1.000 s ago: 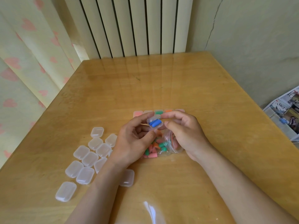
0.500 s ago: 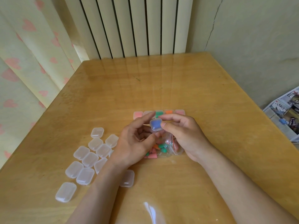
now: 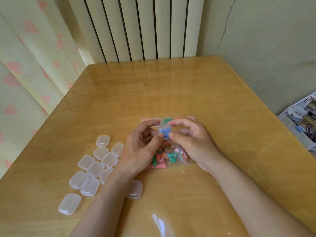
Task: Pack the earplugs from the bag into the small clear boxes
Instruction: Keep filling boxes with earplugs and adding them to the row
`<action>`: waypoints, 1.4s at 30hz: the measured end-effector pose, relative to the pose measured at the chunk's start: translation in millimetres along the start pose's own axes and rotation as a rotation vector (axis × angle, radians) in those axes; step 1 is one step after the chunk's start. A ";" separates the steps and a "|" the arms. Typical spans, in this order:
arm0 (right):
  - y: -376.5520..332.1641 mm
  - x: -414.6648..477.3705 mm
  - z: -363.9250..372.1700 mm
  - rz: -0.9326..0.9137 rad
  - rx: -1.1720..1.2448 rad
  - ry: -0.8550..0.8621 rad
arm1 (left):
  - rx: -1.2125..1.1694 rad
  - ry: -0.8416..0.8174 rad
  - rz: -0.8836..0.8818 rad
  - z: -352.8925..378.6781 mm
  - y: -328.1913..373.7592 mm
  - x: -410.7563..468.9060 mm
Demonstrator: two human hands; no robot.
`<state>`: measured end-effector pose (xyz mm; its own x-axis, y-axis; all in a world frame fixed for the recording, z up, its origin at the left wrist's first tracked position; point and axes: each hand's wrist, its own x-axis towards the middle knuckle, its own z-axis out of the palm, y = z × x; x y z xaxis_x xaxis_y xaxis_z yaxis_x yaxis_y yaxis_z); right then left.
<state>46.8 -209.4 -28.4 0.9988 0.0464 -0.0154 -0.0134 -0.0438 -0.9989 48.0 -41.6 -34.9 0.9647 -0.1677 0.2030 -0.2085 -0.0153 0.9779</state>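
- Far left on my feed: a bunch of empty clear boxes (image 3: 93, 169) scattered on the table (image 3: 171, 93).
- Left hand (image 3: 136, 151) pinches a small box (image 3: 164, 131) with blue earplugs inside, held up off the table.
- Right under it the bag of earplugs (image 3: 168, 159) lies on the table, with pink, green and orange ones inside.
- Just behind the hands, a row of filled boxes (image 3: 166, 120).
- Right hand (image 3: 195, 144) pinches that same box from the other side.
- Far right, a newspaper (image 3: 301, 124) off the table.
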 end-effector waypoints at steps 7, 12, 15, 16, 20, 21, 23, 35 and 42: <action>0.2 -0.2 -0.4 -0.002 -0.014 -0.013 | -0.022 -0.001 0.004 0.1 0.6 -0.5; 0.9 0.0 -0.7 -0.006 -0.024 -0.023 | -0.003 0.001 0.016 -0.1 0.5 -0.1; 1.1 -0.2 -0.8 -0.014 -0.021 -0.031 | -0.003 0.001 0.016 -0.5 0.4 -0.3; 1.5 0.0 -1.0 -0.015 -0.020 -0.033 | -0.002 0.000 0.016 -0.7 0.4 -0.4; 2.4 0.6 -1.5 -0.020 -0.034 -0.037 | -0.005 -0.011 0.010 -1.4 -0.2 -0.2; 2.0 0.5 -1.5 -0.022 -0.039 -0.039 | -0.007 -0.011 0.007 -1.5 -0.6 0.0; 1.7 0.2 -1.7 -0.023 -0.044 -0.048 | -0.018 -0.003 -0.002 -1.6 -1.5 0.5; 3.4 3.1 -21.3 -0.125 -0.307 -0.095 | 0.067 0.031 0.004 -1.5 -7.8 2.1; 1.1 19.7 -58.7 -0.067 -0.235 0.255 | 0.079 0.025 -0.013 -1.6 -14.0 3.4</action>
<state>69.2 -267.2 -27.2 0.9772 -0.1922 0.0902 0.0338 -0.2787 -0.9598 54.5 -40.4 -47.9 0.9709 -0.1423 0.1929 -0.2074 -0.0954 0.9736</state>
